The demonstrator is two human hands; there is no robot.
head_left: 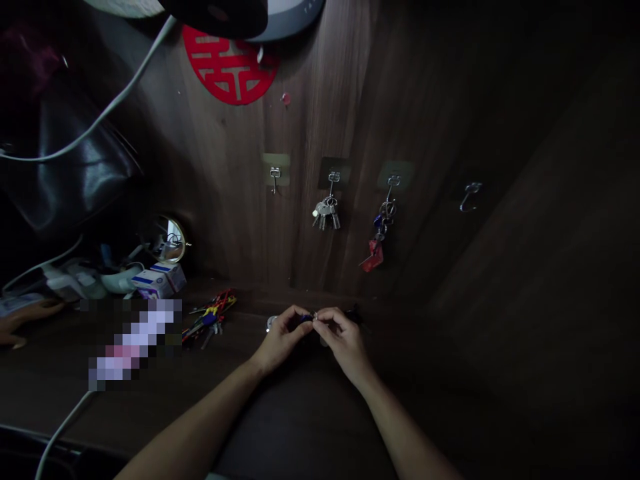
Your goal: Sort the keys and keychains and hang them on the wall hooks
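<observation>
My left hand and my right hand meet low over the dark wooden surface, fingertips nearly touching. Both are closed in a pinch on what looks like a small key ring of shiny metal. A dark blue piece shows by my left fingertips; the fingers cover most of it. Just left of my left hand is a round silvery thing, partly hidden. Some dark things lie beyond my right hand, too dim to name. Farther left lies a pile of keys with red, yellow and blue parts.
On the wooden wall, silver keys and a bunch with a red tag hang from hooks. Bare hooks flank them. A round mirror, small boxes, bottles and a white cable are at left.
</observation>
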